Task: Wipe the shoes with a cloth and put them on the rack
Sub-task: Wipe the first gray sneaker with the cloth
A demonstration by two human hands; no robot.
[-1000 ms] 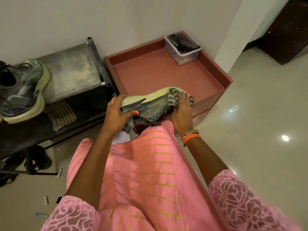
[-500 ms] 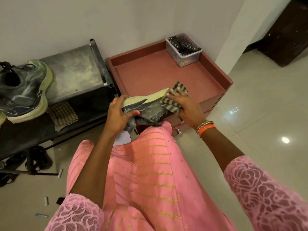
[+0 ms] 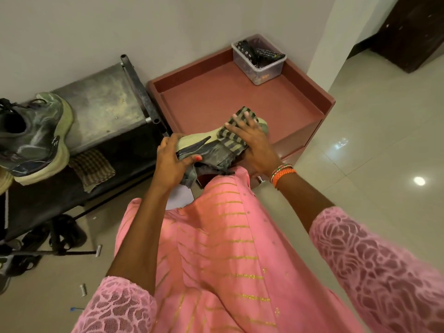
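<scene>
A grey sneaker with a pale green sole lies on its side in front of me, sole turned away. My left hand grips its heel end, thumb across the upper. My right hand presses a striped cloth flat against the toe end of the sole, fingers spread. The matching sneaker stands on the top shelf of the dark metal rack at the left.
A second checked cloth lies on the rack's lower shelf. A red-brown tray-top cabinet holds a clear tub of remotes. Dark sandals and small bits of litter lie on the tiled floor under the rack.
My right hand with the cloth has slid along the sole, first toward the middle, then back out toward the toe. The left hand keeps its hold on the heel.
</scene>
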